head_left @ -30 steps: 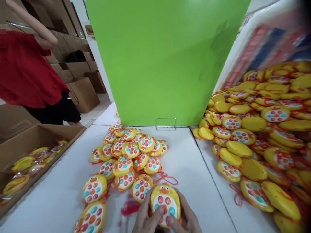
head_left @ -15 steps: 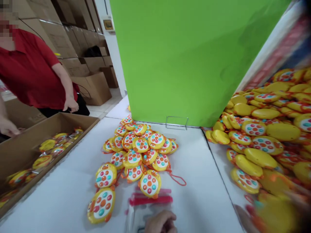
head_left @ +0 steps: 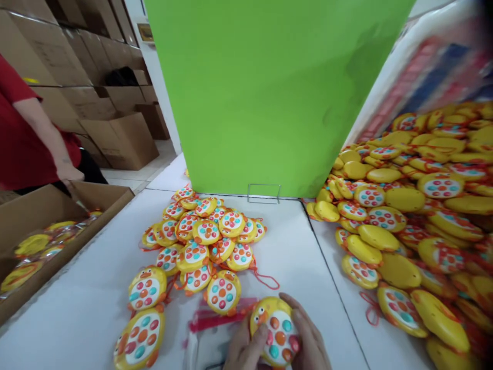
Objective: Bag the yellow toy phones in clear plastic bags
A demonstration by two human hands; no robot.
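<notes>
A yellow duck-shaped toy with coloured buttons on a white belly is held between both hands near the bottom of the view. My left hand grips its left side, thumb on the front. Around its right edge curl the fingers of my right hand. Under and beside the left hand lies a clear plastic bag with a pink strip. Just beyond is a heap of the same duck toys, some with orange cords.
A large pile of duck toys covers the right side. At left stands a cardboard box holding bagged toys, with a co-worker's hand above it. A green panel rises behind the white table, a wire bracket at its base.
My right hand has come from the right-hand pile to the centre with a duck toy, and my left hand now grips it too. The view has shifted right; the co-worker's hand now reaches to the box.
</notes>
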